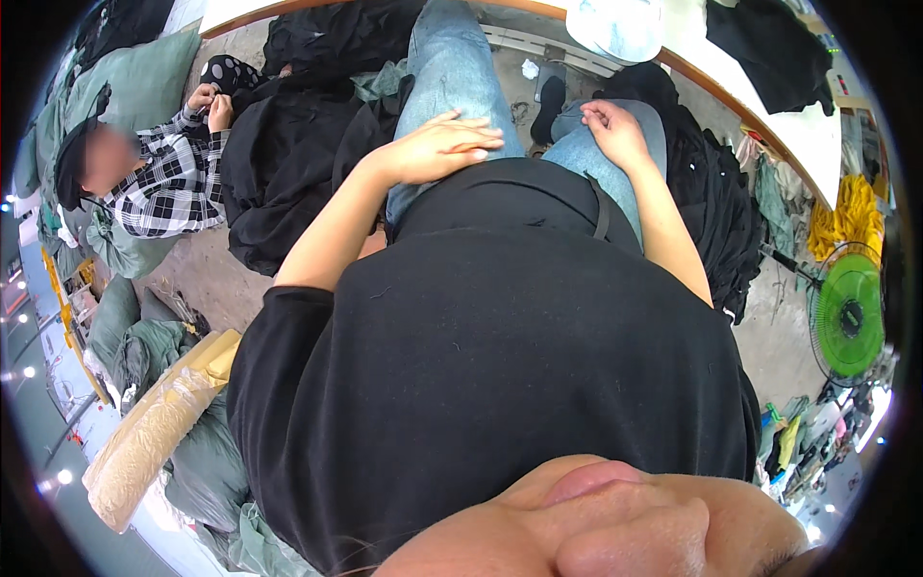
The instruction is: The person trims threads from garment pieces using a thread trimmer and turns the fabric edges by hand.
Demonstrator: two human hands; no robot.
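Note:
My left hand (444, 150) lies flat on my left thigh, its fingers stretched out over the light blue jeans (457, 67). On my other thigh rests my right hand (615, 131), fingers loosely bent and nothing in them. Between the two arms is my black top (519, 337). A large heap of black cloth (288, 159) is to the left of my left leg. More black cloth (707, 197) hangs or lies beside my right leg. Neither hand touches the cloth.
A white table (760, 120) with a brown edge curves ahead, bearing a black garment (769, 53). A person in a checked shirt (178, 178) sits at left. A green fan (851, 317) and yellow cloth (846, 216) are at right. A wrapped roll (159, 433) lies lower left.

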